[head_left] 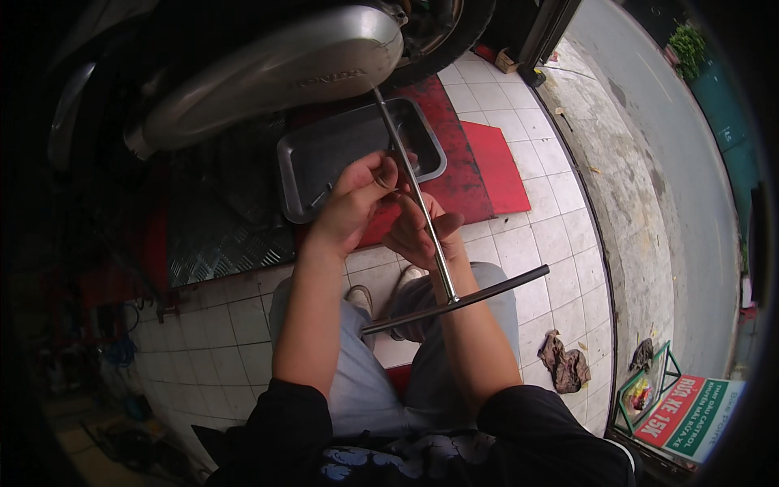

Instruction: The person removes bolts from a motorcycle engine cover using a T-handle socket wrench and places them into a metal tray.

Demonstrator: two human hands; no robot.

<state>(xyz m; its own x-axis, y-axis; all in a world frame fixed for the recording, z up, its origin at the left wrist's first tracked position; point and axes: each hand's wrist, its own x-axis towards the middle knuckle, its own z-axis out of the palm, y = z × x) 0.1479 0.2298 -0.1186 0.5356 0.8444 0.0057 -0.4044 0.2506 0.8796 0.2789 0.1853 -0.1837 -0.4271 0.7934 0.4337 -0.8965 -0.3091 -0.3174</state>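
Observation:
A long chrome T-handle wrench (443,272) slants from the side cover (276,69) of a motorbike toward my lap. Its far tip meets the cover's lower edge; the dark crossbar lies over my right forearm. My left hand (357,195) is closed at the middle of the shaft, with a fingertip showing on the shaft's far side. Just below it, the fingers of my right hand (422,231) are curled around the shaft, thumb on its right. Under the cover sits a grey metal tray (324,166) with a small metal piece in it.
The tray stands on a red platform (454,130) with a ridged metal plate (219,243) at its left. White floor tiles (527,235) surround my legs. A crumpled dark rag (564,363) lies to the right. Farther right are a sign board (690,418) and a road.

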